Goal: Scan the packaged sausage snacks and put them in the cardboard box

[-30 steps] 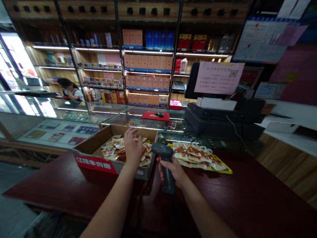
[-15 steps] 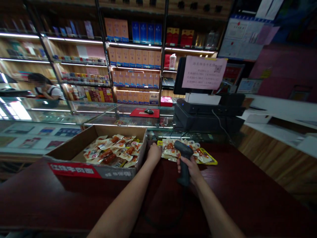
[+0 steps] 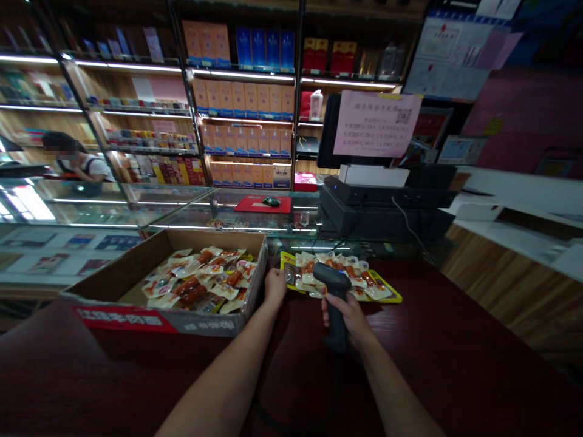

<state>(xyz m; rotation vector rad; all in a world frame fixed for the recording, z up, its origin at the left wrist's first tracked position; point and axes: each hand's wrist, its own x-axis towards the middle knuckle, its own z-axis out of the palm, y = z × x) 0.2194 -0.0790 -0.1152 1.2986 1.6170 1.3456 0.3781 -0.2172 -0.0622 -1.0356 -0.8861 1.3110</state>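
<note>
My right hand (image 3: 345, 312) is wrapped round the grip of a dark barcode scanner (image 3: 336, 303), whose head points away over the packets. Just beyond the scanner, sausage packets in clear and cream wrappers (image 3: 367, 278) lie on yellow packs. At the left end of this pile, my left hand (image 3: 276, 287) has its fingers closed at the edge of a yellow snack packet (image 3: 288, 271) with a dark filling; the fingertips are partly hidden. To the left of that hand stands an open cardboard box (image 3: 159, 243) holding many similar packets (image 3: 194, 285).
Everything rests on a dark red counter (image 3: 405, 376). Behind are a glass counter with a mouse (image 3: 271, 201) on a red mat, and a monitor with a pink notice (image 3: 374, 124). A person (image 3: 86, 167) is at the far left, before stocked shelves.
More of the yellow packet shows at the pile's left end, beside my left hand, which has shifted slightly left. The scanner has moved a little left and down. The view has shifted slightly.
</note>
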